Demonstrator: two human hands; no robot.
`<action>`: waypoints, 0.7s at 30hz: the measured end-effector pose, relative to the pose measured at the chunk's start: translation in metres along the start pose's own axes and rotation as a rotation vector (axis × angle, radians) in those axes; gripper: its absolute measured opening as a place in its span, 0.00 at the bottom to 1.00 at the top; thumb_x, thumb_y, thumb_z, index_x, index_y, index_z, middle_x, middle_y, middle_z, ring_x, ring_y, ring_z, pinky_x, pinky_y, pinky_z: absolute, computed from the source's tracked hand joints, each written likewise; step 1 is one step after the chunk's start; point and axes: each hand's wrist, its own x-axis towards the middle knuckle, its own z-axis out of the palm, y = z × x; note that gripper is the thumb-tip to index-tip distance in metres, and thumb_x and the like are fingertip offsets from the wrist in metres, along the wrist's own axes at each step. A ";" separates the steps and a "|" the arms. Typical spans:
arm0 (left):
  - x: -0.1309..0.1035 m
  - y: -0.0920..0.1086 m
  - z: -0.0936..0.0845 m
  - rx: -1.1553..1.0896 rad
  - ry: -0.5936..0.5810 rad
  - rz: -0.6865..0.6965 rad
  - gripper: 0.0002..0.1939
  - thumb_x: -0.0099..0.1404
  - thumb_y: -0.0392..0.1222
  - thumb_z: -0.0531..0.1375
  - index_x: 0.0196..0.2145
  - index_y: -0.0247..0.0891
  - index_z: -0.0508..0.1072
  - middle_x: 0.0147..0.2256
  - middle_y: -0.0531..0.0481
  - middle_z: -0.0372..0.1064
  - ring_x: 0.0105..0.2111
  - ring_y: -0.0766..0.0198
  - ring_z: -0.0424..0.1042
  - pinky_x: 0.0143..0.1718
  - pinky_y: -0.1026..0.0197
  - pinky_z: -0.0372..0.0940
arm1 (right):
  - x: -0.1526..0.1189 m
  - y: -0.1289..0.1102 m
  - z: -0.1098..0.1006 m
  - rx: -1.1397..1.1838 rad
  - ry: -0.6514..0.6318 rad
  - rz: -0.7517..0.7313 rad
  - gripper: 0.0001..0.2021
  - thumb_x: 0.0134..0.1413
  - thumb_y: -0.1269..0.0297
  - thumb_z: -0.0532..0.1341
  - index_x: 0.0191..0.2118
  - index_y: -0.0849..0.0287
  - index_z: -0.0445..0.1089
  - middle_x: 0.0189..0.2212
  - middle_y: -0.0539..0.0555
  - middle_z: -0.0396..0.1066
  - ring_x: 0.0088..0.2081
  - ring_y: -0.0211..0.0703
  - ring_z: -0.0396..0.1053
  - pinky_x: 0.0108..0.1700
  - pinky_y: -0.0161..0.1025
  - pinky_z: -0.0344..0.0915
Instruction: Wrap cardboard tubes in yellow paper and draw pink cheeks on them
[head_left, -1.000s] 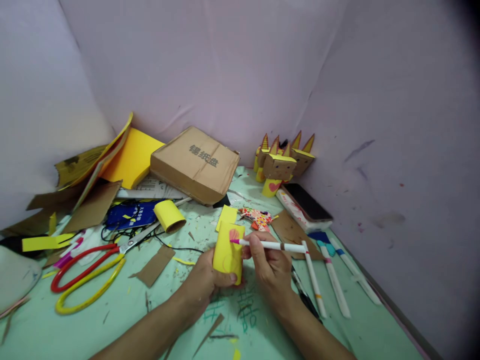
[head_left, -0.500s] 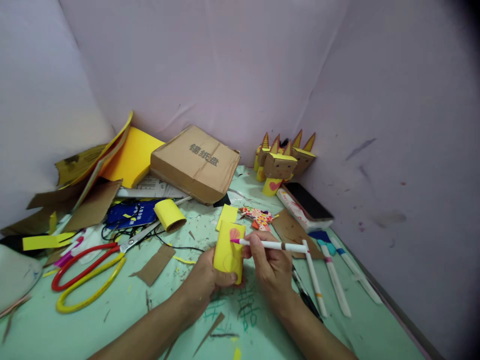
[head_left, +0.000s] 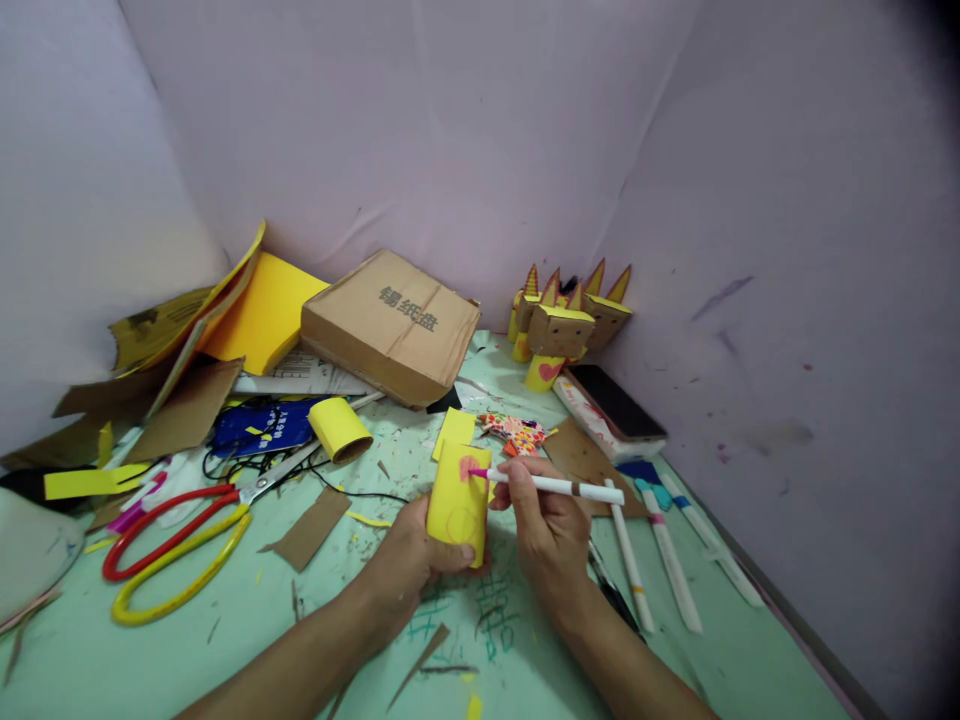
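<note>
My left hand (head_left: pixel 414 552) is closed around the lower left of a yellow paper-covered tube (head_left: pixel 459 505), its thumb lying across the bottom end. On the tube's face are a pink-red coloured patch near the top and a thin circle outline lower down. My right hand (head_left: pixel 546 515) pinches a white marker (head_left: pixel 556 485) with a magenta tip. That tip touches the right side of the pink-red patch. A flat yellow paper piece (head_left: pixel 454 432) lies just behind the tube.
Scissors (head_left: pixel 180 545) with red and yellow handles and another yellow tube (head_left: pixel 340 430) lie left. Behind are a cardboard box (head_left: pixel 390 325) and decorated cardboard figures (head_left: pixel 559 330). A phone (head_left: pixel 616 402) and several markers (head_left: pixel 671 560) lie right. Cardboard scraps (head_left: pixel 311 528) litter the green tabletop.
The marker and my right hand have shifted slightly right and up, so the tip moved from the patch's lower edge to its right side. My left hand and the tube stay nearly still.
</note>
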 end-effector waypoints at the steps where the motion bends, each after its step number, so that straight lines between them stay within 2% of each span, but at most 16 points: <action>1: 0.000 0.000 0.000 -0.001 -0.001 -0.002 0.28 0.38 0.32 0.67 0.41 0.33 0.71 0.27 0.49 0.70 0.28 0.61 0.68 0.29 0.60 0.65 | 0.000 0.000 0.000 -0.006 0.002 0.006 0.10 0.59 0.60 0.56 0.31 0.59 0.70 0.22 0.50 0.69 0.25 0.40 0.67 0.28 0.37 0.63; 6: 0.000 0.000 0.000 -0.008 -0.012 -0.002 0.27 0.38 0.32 0.66 0.41 0.33 0.72 0.29 0.48 0.71 0.29 0.59 0.69 0.32 0.58 0.66 | -0.001 -0.002 0.000 -0.030 0.011 -0.032 0.11 0.59 0.61 0.55 0.29 0.58 0.69 0.19 0.48 0.66 0.22 0.39 0.64 0.27 0.37 0.61; 11: -0.001 -0.001 0.000 -0.022 -0.013 -0.012 0.29 0.38 0.29 0.64 0.42 0.33 0.72 0.32 0.46 0.73 0.33 0.56 0.71 0.34 0.58 0.66 | -0.003 -0.004 -0.001 -0.028 -0.020 -0.037 0.09 0.59 0.62 0.55 0.30 0.58 0.69 0.20 0.48 0.66 0.24 0.39 0.65 0.28 0.37 0.61; 21: -0.001 0.001 0.001 -0.010 -0.026 -0.011 0.29 0.38 0.32 0.66 0.42 0.32 0.72 0.32 0.45 0.73 0.32 0.57 0.70 0.32 0.59 0.65 | -0.001 -0.007 0.000 -0.091 -0.042 -0.050 0.10 0.58 0.62 0.55 0.29 0.58 0.69 0.20 0.48 0.66 0.23 0.40 0.66 0.27 0.37 0.61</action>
